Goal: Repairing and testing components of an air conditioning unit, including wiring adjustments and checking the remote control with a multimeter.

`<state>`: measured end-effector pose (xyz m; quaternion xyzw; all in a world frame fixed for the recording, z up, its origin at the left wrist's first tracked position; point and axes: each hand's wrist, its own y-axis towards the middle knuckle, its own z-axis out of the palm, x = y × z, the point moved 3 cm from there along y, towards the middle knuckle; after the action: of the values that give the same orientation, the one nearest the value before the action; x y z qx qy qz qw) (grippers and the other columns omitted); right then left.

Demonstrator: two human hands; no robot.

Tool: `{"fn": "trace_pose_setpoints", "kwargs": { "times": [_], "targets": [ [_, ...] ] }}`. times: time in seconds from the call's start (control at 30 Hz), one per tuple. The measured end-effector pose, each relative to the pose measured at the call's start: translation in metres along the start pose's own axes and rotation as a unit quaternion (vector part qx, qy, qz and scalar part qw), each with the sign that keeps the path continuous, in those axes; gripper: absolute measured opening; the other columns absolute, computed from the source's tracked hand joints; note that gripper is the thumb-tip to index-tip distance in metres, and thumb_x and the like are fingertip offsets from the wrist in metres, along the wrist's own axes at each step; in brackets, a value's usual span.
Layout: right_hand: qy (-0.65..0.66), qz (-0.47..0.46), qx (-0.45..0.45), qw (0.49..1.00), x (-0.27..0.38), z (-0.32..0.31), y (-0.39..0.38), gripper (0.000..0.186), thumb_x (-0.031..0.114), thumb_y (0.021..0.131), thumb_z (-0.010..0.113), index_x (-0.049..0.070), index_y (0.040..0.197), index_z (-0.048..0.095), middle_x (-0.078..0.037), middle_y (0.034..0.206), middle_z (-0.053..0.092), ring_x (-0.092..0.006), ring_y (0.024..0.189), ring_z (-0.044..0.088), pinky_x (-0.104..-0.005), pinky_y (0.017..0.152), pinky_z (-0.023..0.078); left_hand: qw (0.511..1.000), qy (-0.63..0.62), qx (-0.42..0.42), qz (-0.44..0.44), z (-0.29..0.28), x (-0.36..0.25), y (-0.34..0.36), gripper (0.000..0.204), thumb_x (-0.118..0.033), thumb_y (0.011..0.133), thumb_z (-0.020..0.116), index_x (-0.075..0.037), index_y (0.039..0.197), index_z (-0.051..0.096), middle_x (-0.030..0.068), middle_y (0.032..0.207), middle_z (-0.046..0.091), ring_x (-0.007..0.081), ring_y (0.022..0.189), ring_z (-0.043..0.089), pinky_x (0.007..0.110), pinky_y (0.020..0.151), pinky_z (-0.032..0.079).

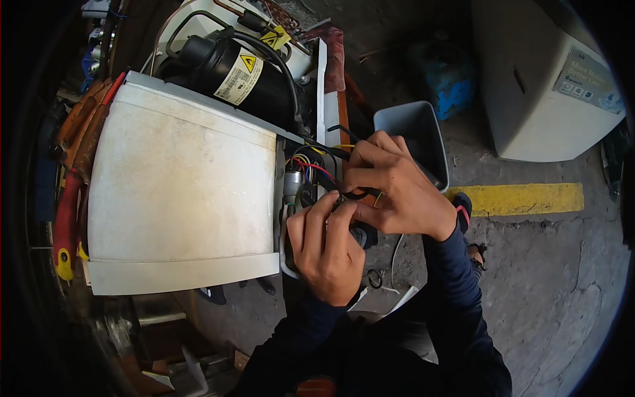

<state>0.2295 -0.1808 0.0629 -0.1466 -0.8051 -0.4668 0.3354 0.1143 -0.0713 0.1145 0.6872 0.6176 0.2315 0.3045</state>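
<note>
Both hands meet at the right side of a white appliance housing (185,185), where wiring is exposed. My right hand (397,188) is closed, thumb and fingers pinching a black cable (357,194). From below, my left hand (329,255) reaches up with curled fingers, its tips pressed on the same cable close to the right fingertips. What exactly lies between the fingertips is partly hidden. Just left of them sit coloured wires (308,165) and a silver cylinder resembling a capacitor (292,184). Above, a black compressor (274,99) carries a label and a thick black hose.
A grey bin (378,124) stands just beyond my right hand. Farther right are a tall white appliance (529,92), a blue object (453,83) and a yellow floor stripe (529,199). A red-handled tool (67,221) lies along the housing's left side. Scraps lie at lower left.
</note>
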Motion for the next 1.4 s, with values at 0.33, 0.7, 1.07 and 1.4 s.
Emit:
{"fn": "trace_pose_setpoints", "kwargs": {
  "times": [0.33,0.7,1.07,1.4],
  "targets": [
    [0.145,-0.014,-0.046,0.988,-0.014,0.025,0.017,0.024,-0.009,0.073,0.071,0.002,0.094,0.075,-0.008,0.093,0.068,-0.0285,0.075,0.059,-0.0386,0.069,0.05,1.0,-0.014,0.001,0.02,0.003,0.01,-0.02,0.02,0.015,0.08,0.069,-0.005,0.084,0.07,0.0101,0.113,0.078,0.0275,0.092,0.065,0.039,0.083,0.055],
    [0.199,0.01,0.02,0.98,-0.019,0.032,0.019,0.029,-0.011,0.063,0.075,-0.002,0.09,0.071,-0.009,0.09,0.074,-0.0306,0.072,0.061,-0.0399,0.067,0.051,0.997,0.035,0.062,-0.002,-0.004,0.008,-0.016,0.018,0.01,0.085,0.07,-0.005,0.094,0.073,0.0191,0.121,0.075,0.0274,0.089,0.069,0.037,0.081,0.058],
    [-0.001,-0.011,-0.085,0.996,0.01,0.036,0.022,0.012,0.002,0.071,0.076,-0.001,0.08,0.069,-0.015,0.074,0.066,-0.0357,0.067,0.065,-0.0404,0.067,0.057,0.992,0.086,0.095,0.005,-0.025,-0.003,-0.051,0.017,-0.017,0.094,0.072,-0.01,0.109,0.076,0.0232,0.137,0.066,0.0333,0.108,0.064,0.044,0.094,0.054],
    [0.028,-0.014,-0.208,0.978,0.009,0.051,0.035,0.02,0.002,0.072,0.081,0.002,0.082,0.064,-0.01,0.078,0.063,-0.0299,0.064,0.056,-0.0378,0.063,0.049,0.964,0.144,0.069,0.211,-0.087,0.002,-0.051,0.029,-0.024,0.086,0.069,-0.016,0.113,0.069,0.0138,0.127,0.061,0.0284,0.112,0.05,0.039,0.094,0.043]
  ]
}}
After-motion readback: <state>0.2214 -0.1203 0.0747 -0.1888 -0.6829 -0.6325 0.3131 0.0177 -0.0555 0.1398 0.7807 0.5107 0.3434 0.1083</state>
